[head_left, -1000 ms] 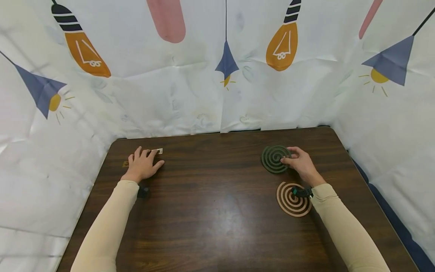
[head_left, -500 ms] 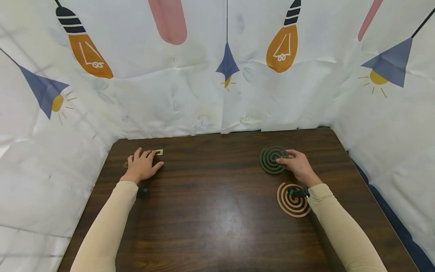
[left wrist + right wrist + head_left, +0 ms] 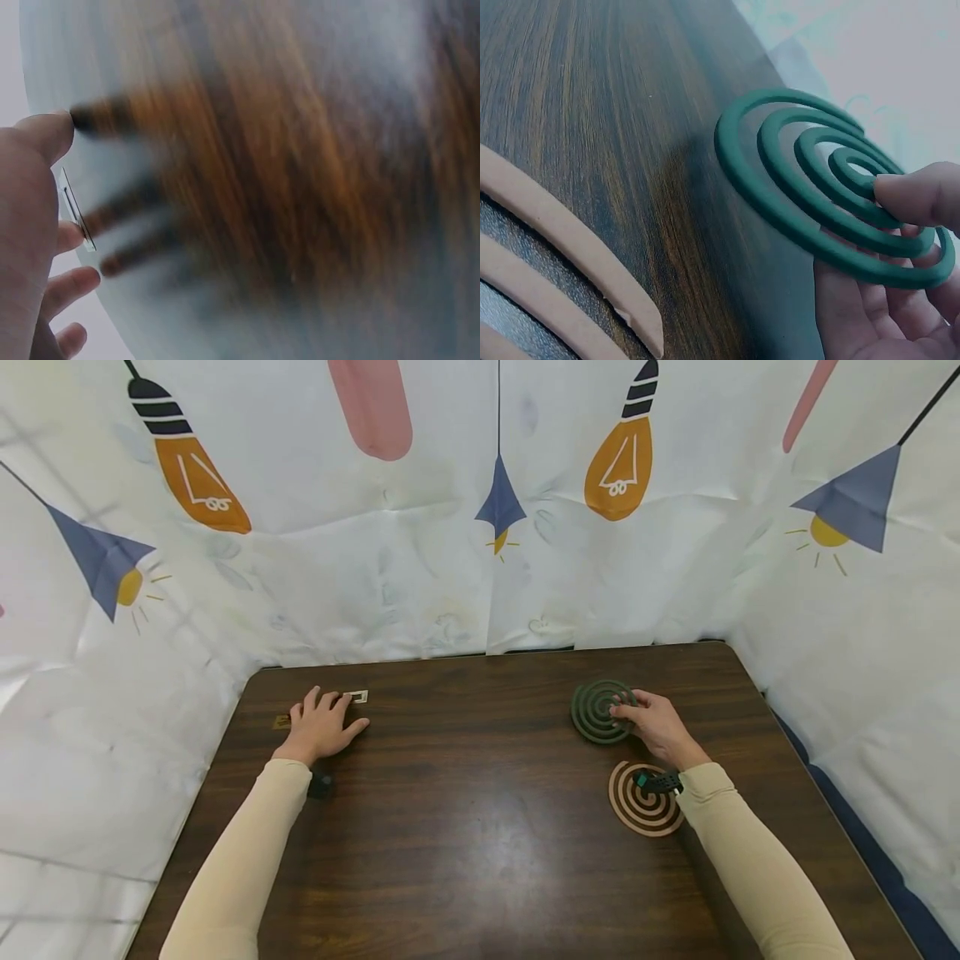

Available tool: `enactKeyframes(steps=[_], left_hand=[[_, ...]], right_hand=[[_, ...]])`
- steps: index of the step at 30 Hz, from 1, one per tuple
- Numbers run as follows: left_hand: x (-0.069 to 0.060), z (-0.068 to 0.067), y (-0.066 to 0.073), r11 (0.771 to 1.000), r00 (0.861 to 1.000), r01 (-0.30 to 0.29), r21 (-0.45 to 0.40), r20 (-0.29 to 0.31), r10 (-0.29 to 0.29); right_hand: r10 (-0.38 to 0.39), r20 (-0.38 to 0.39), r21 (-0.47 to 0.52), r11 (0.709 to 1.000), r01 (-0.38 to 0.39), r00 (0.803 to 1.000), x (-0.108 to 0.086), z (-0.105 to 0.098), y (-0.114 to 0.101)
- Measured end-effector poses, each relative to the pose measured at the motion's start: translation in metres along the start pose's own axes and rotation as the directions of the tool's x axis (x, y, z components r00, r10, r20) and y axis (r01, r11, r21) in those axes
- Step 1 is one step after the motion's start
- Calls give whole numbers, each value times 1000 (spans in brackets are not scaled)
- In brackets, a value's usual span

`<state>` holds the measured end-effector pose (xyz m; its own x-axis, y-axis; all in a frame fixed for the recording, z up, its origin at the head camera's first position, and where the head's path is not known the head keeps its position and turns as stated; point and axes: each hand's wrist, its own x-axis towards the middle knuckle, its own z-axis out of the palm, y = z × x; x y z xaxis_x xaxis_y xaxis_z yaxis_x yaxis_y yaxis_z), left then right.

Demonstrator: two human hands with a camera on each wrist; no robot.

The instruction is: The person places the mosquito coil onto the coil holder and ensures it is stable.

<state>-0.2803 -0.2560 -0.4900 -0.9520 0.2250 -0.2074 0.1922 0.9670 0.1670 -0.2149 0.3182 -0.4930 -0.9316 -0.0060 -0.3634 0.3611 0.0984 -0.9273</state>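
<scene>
A green mosquito coil (image 3: 587,714) is held by my right hand (image 3: 663,727) near the far right of the table. The right wrist view shows the thumb on top near the centre of the coil (image 3: 780,202) and the fingers beneath it. Below that wrist a tan mosquito coil (image 3: 630,814) lies flat, partly covered by the wrist strap. At the far left my left hand (image 3: 318,727) is spread low over the table. Its fingertips reach a small silver metal piece with a rectangular cutout (image 3: 361,697). A gold-coloured metal piece (image 3: 281,722) lies beside the hand, partly hidden.
The dark wood-grain table (image 3: 465,810) extends between both hands. White patterned cloth (image 3: 435,585) hangs along its far edge and both sides. Something dark blue (image 3: 862,831) shows beyond the right edge.
The right hand has shifted a little left with the green coil. My left hand and the silver piece have slid slightly right, uncovering more of the gold-coloured piece.
</scene>
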Motion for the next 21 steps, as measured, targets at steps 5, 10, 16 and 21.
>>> enactKeyframes(steps=[5, 10, 16, 21], left_hand=[[0, 3, 3, 1000, 1000, -6, -5, 0, 6], [-1, 4, 8, 1000, 1000, -5, -1, -7, 5], [-3, 7, 15, 1000, 1000, -18, -7, -23, 18], [-4, 11, 19, 1000, 999, -24, -12, -30, 23]], right_hand=[[-2, 21, 29, 1000, 1, 1000, -3, -1, -2], [-9, 32, 61, 998, 7, 999, -5, 0, -6], [-24, 36, 93, 995, 20, 999, -5, 1, -6], [-44, 27, 102, 994, 41, 999, -5, 3, -6]])
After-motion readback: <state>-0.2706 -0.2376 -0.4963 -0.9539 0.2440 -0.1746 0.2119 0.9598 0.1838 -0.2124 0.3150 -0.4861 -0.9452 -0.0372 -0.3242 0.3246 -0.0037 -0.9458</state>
